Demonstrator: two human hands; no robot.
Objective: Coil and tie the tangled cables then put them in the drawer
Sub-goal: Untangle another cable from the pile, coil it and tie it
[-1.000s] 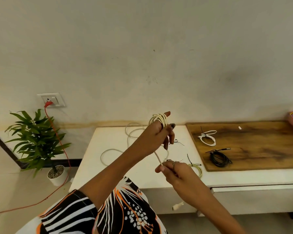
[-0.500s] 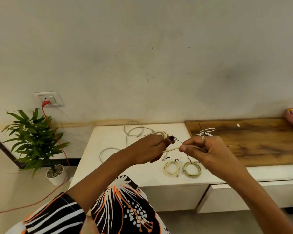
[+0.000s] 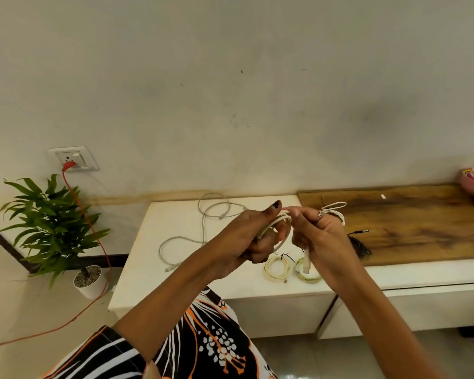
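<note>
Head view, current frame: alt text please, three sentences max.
A person's left hand holds a coil of cream cable while the right hand pinches its loose end above a white cabinet top. Two tied cream coils lie below the hands; a loose grey cable sprawls behind.

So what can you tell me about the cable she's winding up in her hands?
The cable is thin, cream-white, and looks like plastic-coated cord. Most of it is wound in loops round the left hand, thumb up beside them. The right hand pinches the strand at the top of the coil, and the loose end with its small plug hangs below that hand. It is held up in the air above the white cabinet.
</note>
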